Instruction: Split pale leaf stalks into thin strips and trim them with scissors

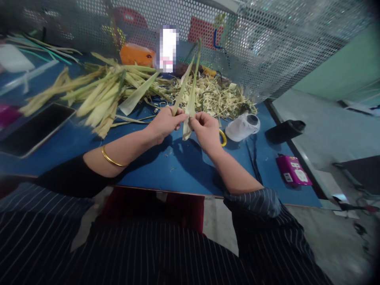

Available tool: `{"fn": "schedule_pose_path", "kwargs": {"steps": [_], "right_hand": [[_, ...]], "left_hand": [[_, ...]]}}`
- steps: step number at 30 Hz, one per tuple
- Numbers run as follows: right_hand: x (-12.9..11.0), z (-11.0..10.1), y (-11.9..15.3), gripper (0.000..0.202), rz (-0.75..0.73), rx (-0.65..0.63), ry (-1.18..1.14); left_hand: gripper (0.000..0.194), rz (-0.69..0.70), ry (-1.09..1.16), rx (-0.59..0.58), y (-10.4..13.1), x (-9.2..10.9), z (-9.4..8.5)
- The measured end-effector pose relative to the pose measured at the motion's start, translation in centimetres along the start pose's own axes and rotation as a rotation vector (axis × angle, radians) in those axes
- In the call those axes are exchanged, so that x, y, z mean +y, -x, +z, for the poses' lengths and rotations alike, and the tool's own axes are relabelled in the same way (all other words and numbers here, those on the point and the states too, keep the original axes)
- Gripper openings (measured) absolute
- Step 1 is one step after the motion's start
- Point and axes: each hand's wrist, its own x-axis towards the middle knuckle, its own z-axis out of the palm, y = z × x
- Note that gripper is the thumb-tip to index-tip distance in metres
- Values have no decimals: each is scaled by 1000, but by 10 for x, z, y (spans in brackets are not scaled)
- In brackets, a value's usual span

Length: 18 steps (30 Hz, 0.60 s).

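two narrow pinches: the left hand and right hand hold pale husk strips between them, over the table, near the lower ends, likely for fine control. a husk bundle lies left of the grip, seemingly for easy reach, shredded scraps beyond.

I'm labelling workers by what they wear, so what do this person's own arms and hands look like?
Neither the left hand nor the right hand wears a glove. A thin gold bangle circles the left forearm, just short of a black sleeve. The right sleeve, dark with pale stripes, is turned back near the elbow.
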Motion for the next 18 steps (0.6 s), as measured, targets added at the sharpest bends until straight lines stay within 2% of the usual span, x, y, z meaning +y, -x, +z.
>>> {"fn": "schedule_pose_path", "kwargs": {"steps": [4, 8, 12, 18], "right_hand": [[9, 0, -3, 17, 38, -19, -88], [13, 2, -3, 15, 110, -44, -169], [11, 3, -3, 12, 200, -56, -232], [-2, 1, -2, 5, 239, -128, -412]], "left_hand": [[15, -113, 142, -43, -2, 3, -4], [12, -154, 224, -47, -2, 5, -5], [15, -125, 216, -64, -1, 8, -7], [20, 1, 10, 48, -3, 5, -10]]}}
